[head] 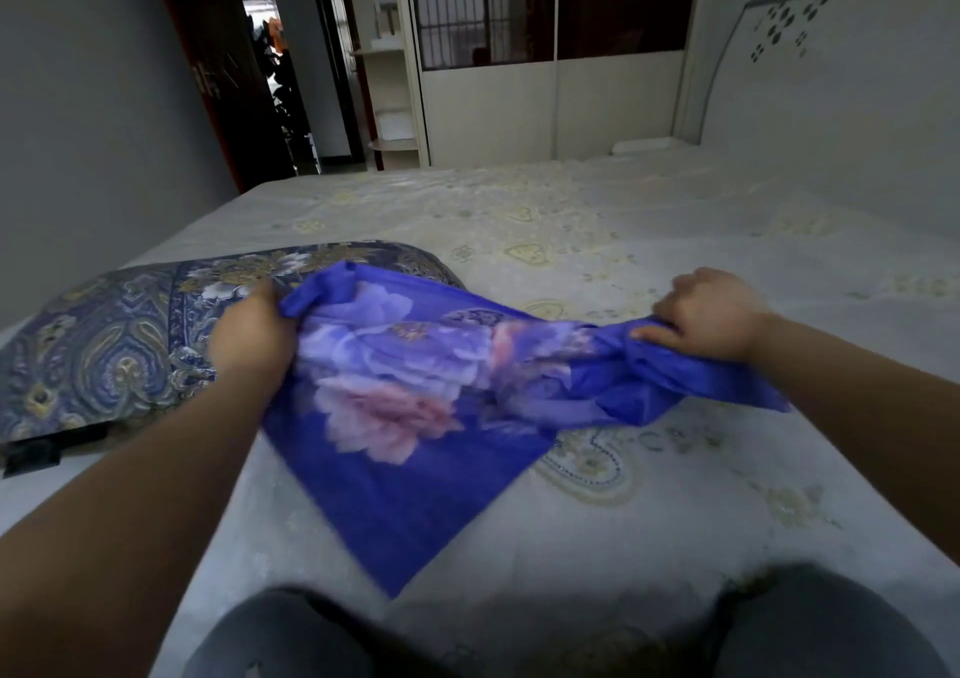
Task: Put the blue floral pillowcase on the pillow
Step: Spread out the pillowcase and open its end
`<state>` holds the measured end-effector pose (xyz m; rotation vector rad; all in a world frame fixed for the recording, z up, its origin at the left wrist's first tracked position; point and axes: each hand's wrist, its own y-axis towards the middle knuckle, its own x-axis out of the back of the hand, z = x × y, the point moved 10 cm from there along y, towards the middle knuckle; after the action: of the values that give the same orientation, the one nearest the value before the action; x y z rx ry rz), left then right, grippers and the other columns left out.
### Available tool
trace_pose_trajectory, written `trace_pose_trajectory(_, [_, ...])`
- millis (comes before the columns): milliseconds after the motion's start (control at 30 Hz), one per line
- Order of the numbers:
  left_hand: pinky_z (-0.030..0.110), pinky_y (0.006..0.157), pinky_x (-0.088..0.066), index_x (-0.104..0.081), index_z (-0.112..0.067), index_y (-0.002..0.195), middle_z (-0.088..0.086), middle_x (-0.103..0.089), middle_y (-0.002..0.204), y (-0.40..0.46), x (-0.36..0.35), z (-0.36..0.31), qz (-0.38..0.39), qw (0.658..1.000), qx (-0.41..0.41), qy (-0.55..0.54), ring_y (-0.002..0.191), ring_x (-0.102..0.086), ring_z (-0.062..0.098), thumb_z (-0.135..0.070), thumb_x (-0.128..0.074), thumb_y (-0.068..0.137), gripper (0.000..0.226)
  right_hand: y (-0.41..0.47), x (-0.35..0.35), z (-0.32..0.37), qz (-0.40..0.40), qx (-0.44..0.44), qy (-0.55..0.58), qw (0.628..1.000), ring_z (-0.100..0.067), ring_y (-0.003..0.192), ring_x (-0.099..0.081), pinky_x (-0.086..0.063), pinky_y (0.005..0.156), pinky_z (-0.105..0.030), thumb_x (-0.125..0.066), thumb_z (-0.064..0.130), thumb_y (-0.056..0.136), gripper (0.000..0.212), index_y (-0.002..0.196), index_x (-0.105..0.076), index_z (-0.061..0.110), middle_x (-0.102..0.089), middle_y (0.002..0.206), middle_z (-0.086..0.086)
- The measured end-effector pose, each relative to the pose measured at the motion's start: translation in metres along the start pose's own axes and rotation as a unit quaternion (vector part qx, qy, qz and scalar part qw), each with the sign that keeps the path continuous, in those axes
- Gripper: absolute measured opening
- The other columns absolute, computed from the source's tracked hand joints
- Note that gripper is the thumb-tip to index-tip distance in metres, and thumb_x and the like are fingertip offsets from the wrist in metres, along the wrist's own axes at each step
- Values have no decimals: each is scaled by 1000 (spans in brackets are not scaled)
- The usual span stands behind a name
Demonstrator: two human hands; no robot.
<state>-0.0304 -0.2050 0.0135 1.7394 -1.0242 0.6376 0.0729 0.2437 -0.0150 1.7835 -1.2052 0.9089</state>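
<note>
The blue floral pillowcase [405, 417], with pink and lilac flowers, is stretched above the bed between both hands, one corner hanging toward my knees. My left hand [254, 334] grips its left end in a fist. My right hand [706, 313] clutches the bunched right end. The pillow [104, 334], in a dark blue and gold paisley cover, lies on the bed at the left, just behind my left hand. The pillowcase's left end overlaps the pillow's near right corner.
A pale patterned bedsheet [597, 240] covers the wide bed. The headboard [831, 69] rises at the right, a wardrobe [545, 53] stands beyond the bed, and an open doorway [280, 69] is at the far left. My knees [322, 636] rest at the bed's near edge.
</note>
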Motion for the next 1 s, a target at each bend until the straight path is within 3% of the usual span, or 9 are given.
trace_pose_trajectory(167, [56,83,-43,-47,-4,115,30,-50,112,-1,-3,-11,-68,987,-82,118,103,-50,46,-15,-61,81,38,-22,-58,-4,133,-33,-50,989,-20,111,-51,-33,95,-35,-29,54,94,47,112,-60,24,-63,114,0])
trace_pose_trajectory(300, [50,92,-40,-50,-13,127,22,-52,123,-54,-27,-128,-73,932,-328,135,110,-49,39,-14,-54,77,50,5,-61,59,167,-86,217,958,-25,101,-56,-41,85,-35,-34,57,94,48,101,-63,19,-64,108,-7])
trace_pose_trajectory(400, [35,74,-42,-59,-17,108,12,-63,109,-120,-76,-192,142,893,-410,116,97,-60,32,-28,-49,87,26,11,-77,99,257,-139,357,887,-26,92,-59,-42,79,-31,-32,59,94,59,101,-63,9,-63,100,-11])
trace_pose_trajectory(533, [29,73,-41,-65,-17,93,7,-68,102,-181,-143,-196,355,880,-311,58,97,-63,26,-61,-38,90,51,-3,-97,91,316,-253,399,823,-21,53,-54,-45,52,-27,-48,17,95,28,71,-53,3,-56,62,-11])
trace_pose_trajectory(633, [28,81,-42,-64,-21,98,4,-68,111,-198,-171,-195,436,868,-235,-35,104,-62,24,-66,-43,85,51,-17,-108,98,374,-279,460,756,-18,60,-56,-50,63,-27,-44,7,93,16,82,-55,2,-60,71,-11])
trace_pose_trajectory(767, [28,96,-43,-56,-24,126,6,-61,127,-198,-171,-210,442,866,-202,-119,118,-56,25,-56,-53,86,51,14,-69,125,246,-163,627,721,-20,110,-52,-48,84,-32,-37,-10,87,66,142,-32,27,-50,127,-5])
trace_pose_trajectory(867, [34,82,-47,-66,-7,99,20,-68,104,-165,-166,-192,361,913,-101,-159,98,-64,30,-32,-52,90,30,40,-34,121,65,-88,690,715,-14,135,-31,-43,85,-12,-36,-17,88,76,150,-12,21,-26,150,-1])
trace_pose_trajectory(933, [35,73,-47,-61,-6,75,20,-67,84,-146,-158,-174,328,906,1,-269,80,-63,27,-25,-51,86,23,38,-23,107,-37,-117,694,709,-15,130,-41,-40,81,-11,-44,-5,92,63,147,-23,17,-36,144,-4])
trace_pose_trajectory(1000, [36,74,-51,-57,-11,73,13,-61,82,-132,-146,-163,310,856,116,-396,76,-58,23,-21,-49,87,19,22,-16,90,-114,-174,619,758,-17,101,-57,-41,81,-24,-51,24,95,41,133,-37,21,-53,120,0])
